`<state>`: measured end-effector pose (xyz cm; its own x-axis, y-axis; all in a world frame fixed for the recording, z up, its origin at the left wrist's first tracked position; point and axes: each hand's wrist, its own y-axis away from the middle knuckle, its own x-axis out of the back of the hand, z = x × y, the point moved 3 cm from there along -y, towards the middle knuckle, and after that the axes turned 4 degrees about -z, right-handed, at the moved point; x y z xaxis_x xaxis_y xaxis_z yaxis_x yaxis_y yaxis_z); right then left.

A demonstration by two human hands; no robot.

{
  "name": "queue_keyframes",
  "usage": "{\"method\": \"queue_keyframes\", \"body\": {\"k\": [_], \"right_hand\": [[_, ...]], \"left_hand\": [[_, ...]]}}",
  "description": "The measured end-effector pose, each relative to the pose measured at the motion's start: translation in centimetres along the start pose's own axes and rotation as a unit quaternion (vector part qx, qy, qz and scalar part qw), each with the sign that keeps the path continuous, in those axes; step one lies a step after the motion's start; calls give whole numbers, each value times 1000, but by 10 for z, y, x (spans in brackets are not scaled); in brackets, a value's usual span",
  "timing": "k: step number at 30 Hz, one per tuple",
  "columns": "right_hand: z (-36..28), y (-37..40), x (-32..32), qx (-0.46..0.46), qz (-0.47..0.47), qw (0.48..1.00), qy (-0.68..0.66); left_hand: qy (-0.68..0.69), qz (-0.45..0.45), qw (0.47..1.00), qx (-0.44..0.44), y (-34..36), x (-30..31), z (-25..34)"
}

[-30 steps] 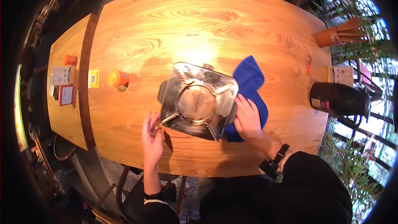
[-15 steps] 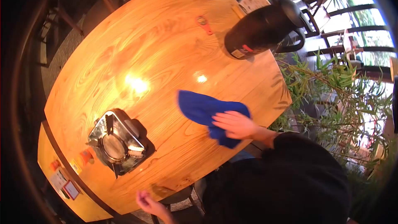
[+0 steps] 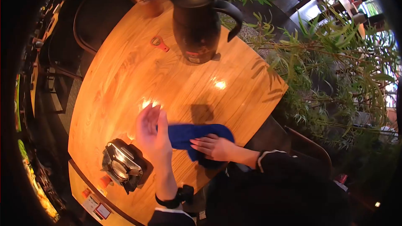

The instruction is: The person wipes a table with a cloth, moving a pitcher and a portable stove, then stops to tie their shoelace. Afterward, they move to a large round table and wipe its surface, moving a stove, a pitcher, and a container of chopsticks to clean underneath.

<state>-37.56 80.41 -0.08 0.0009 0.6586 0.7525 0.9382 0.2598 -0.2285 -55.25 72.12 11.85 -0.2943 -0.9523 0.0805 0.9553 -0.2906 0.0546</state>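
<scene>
Across the brown, wood-grained worktop (image 3: 106, 92) sit a tall black jug (image 3: 196, 23), a square silver metal stove (image 3: 120, 168) and, toward the near edge, a blue fabric cloth (image 3: 183, 134). The right hand (image 3: 215, 147) lies open, flat upon it; even palm pressure should limit bunching. The left hand (image 3: 155, 137) hovers open, empty, alongside.

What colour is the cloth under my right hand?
The cloth is blue, clearest in the head view.

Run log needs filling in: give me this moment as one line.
right hand: lying on blue cloth | left hand: open, raised, nothing seen in it | stove: on table | jug: standing on table
</scene>
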Motion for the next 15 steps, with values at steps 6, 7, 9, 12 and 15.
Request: {"method": "queue_keyframes", "body": {"k": [6, 7, 9, 12, 15], "right_hand": [[86, 85, 105, -191, 84, 975, 75], [101, 84, 123, -210, 109, 966, 104], [132, 74, 151, -231, 155, 950, 143], [183, 43, 169, -265, 159, 943, 127], [202, 7, 173, -261, 159, 944, 126]], "left_hand": [[88, -105, 991, 3, -18, -133, 19], [82, -105, 991, -2, -23, -157, 22], [-8, -77, 996, -48, -36, -196, 30], [-1, -69, 998, 7, -61, -233, 36], [162, 71, 983, -43, -70, -262, 56]]}}
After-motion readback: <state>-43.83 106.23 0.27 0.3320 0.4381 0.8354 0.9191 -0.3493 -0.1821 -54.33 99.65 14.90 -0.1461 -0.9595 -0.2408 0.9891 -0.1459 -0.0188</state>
